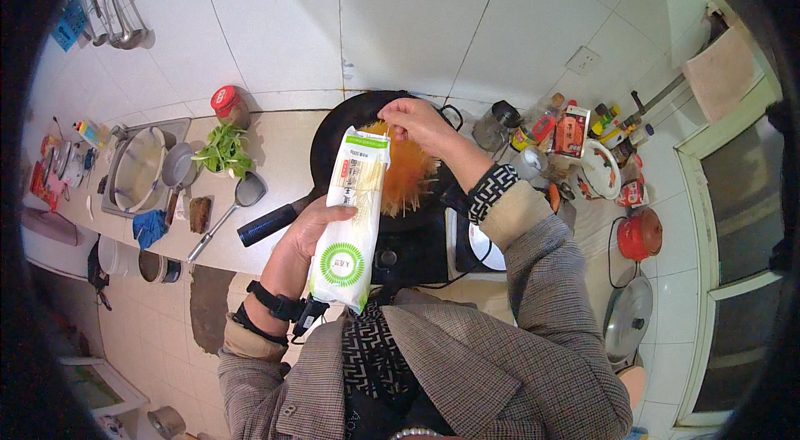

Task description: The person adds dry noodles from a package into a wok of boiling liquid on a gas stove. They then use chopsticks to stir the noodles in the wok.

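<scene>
My left hand (322, 224) grips a white and green plastic packet of dried noodles (350, 221) from its side, thumb across the front. The packet tilts over the near edge of a black wok (331, 134), its far end over the pan. Beside that end, my right hand (412, 124) is above the wok with its fingers bent together; whether strands are pinched between them is too small to tell. Orange-red broth (409, 159) fills the wok, and pale dried noodles (406, 205) stick out along its near side. The wok's black handle (267, 224) points left and towards me.
A turner (244, 196), leafy greens (224, 149) and a red-lidded jar (229, 105) are left of the wok. Farther left, a basin (140, 168) sits in the sink. On the right stand a glass jug (497, 124), several seasoning bottles and an enamel bowl (597, 168).
</scene>
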A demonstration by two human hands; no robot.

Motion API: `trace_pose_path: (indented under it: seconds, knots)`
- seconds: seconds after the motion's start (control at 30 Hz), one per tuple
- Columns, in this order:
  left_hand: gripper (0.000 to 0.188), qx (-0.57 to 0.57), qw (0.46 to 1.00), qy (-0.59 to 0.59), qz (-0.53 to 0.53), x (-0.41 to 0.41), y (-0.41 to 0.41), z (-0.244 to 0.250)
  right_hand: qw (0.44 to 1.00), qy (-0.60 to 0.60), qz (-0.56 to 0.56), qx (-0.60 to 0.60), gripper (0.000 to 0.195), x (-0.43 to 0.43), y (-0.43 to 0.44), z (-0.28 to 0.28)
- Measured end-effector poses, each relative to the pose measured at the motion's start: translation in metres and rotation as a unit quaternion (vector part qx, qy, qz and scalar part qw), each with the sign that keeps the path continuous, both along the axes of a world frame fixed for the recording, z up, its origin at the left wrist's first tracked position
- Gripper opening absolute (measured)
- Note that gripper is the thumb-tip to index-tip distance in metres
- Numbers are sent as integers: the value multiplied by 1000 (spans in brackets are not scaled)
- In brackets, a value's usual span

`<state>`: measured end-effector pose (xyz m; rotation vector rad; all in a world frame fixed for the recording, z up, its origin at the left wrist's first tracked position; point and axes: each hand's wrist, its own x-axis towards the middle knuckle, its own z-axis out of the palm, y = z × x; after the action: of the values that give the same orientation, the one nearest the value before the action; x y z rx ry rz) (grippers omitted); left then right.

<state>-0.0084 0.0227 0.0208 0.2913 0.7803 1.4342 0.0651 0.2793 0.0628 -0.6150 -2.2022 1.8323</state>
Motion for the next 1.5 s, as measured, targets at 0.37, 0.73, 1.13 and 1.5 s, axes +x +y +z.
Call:
trace_pose_path:
  seconds: [0.37, 0.73, 1.13, 1.5]
  knots:
    - [48, -2, 1000, 16, -16, -2, 3, -6, 990, -127, 63, -19, 17, 13, -7, 10]
    - [47, -8, 1000, 21, -1, -1, 0, -7, 991, -110, 70, -10, 14, 10, -24, 21]
    - [44, 2, 1000, 10, 28, -2, -2, -3, 983, -148, 105, -13, 15, 14, -37, 26]
    - [46, 0, 994, 71, 79, 12, 2, 7, 947, -219, 89, 218, 26, 12, -46, 29]
